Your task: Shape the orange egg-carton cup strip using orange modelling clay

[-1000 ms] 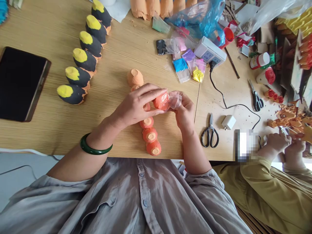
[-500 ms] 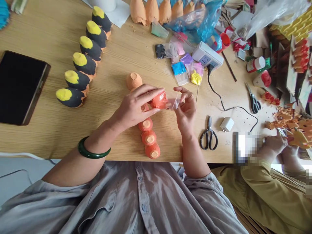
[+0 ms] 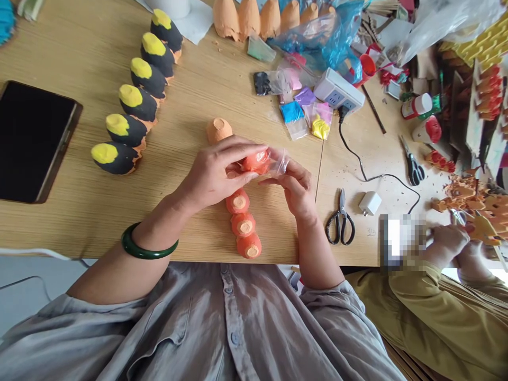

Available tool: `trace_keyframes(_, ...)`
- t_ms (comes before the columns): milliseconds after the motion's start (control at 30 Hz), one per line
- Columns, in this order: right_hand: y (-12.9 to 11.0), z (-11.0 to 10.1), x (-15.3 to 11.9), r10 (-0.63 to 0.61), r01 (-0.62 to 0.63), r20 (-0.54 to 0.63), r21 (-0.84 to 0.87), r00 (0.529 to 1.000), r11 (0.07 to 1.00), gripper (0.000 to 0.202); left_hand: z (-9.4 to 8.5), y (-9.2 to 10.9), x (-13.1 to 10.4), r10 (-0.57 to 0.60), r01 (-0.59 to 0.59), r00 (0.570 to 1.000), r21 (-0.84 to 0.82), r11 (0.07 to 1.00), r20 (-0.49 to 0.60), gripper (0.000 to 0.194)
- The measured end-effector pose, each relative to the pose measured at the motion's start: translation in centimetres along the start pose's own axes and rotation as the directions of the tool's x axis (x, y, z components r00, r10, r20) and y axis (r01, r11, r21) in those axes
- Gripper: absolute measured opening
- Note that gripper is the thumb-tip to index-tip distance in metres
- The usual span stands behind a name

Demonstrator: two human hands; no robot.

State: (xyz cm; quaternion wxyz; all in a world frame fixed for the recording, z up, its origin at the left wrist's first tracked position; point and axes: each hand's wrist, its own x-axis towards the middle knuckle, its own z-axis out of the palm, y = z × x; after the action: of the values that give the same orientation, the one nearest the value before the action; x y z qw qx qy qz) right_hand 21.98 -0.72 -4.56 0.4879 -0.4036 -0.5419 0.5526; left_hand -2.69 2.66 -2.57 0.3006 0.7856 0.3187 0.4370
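Note:
My left hand (image 3: 216, 172) grips a small clear plastic bag of red-orange clay (image 3: 257, 161) between thumb and fingers. At the bag's loose transparent end is my right hand (image 3: 297, 185), its fingers bent close around the plastic; they partly hide one another, so the exact hold is hard to see. Below the hands lies a row of joined egg-carton cups (image 3: 243, 226), the near ones covered in red-orange with bare round tips. The far cup (image 3: 219, 130) is plain pale orange. My left hand hides the middle of the row.
Black-and-yellow carton cups (image 3: 138, 106) stand to the left beside a dark tablet (image 3: 34, 143). Clay packets (image 3: 292, 112), a power strip (image 3: 339, 91) and a blue plastic bag (image 3: 337, 37) lie behind. Scissors (image 3: 340, 219) and a white charger (image 3: 369, 203) lie right, near a co-worker's hand (image 3: 450, 238).
My right hand has turned and moved slightly left, its raised fingers now lowered behind the bag's clear end. The left hand and the clay bag have shifted slightly left.

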Motion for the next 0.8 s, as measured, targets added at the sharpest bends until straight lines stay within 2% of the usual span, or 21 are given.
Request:
trace_keyframes(67, -0.2, 0.2, 0.0, -0.015, 0.015, 0.007, 0.015, 1.0, 1.0, 0.046, 0.1, 0.2, -0.1, -0.048, 0.048, 0.999, -0.055, 0.997, -0.016, 0.036)
trace_keyframes(200, -0.5, 1.0, -0.1, -0.035, 0.038, -0.08, 0.034, 0.996, 0.999, 0.032, 0.4, 0.6, -0.2, -0.222, 0.212, 0.975, -0.298, 0.931, 0.001, 0.05)
trace_keyframes(267, -0.7, 1.3, -0.2, -0.045, 0.049, -0.128, 0.026, 0.991, 0.998, 0.032, 0.4, 0.9, 0.0, -0.347, 0.329, 0.937, -0.402, 0.855, 0.028, 0.054)
trace_keyframes(333, -0.8, 1.6, -0.2, -0.039, 0.047, -0.158, 0.048, 0.987, 0.998, 0.032, 0.3, 1.3, 0.2, -0.47, 0.448, 0.879, -0.468, 0.761, 0.078, 0.056)
trace_keyframes(400, -0.8, 1.8, -0.2, -0.027, 0.045, -0.19, 0.092, 0.981, 0.995, 0.033, 0.1, 1.8, 0.4, -0.533, 0.519, 0.837, -0.484, 0.704, 0.122, 0.058)
trace_keyframes(467, -0.8, 2.2, -0.2, -0.007, 0.026, -0.209, 0.092, 0.978, 0.995, 0.036, 0.1, 2.1, 0.5, -0.533, 0.521, 0.838, -0.464, 0.717, 0.117, 0.061)
trace_keyframes(600, -0.8, 2.7, -0.5, 0.04, -0.039, -0.198, 0.013, 0.979, 0.999, 0.044, 0.0, 2.3, 0.5, -0.506, 0.476, 0.863, -0.365, 0.8, 0.017, 0.06)
trace_keyframes(800, -1.2, 2.9, -0.7, -0.017, 0.009, -0.169, -0.047, 0.986, 0.999, 0.04, -0.2, 2.3, 0.7, -0.39, 0.37, 0.92, -0.248, 0.895, -0.038, 0.043)
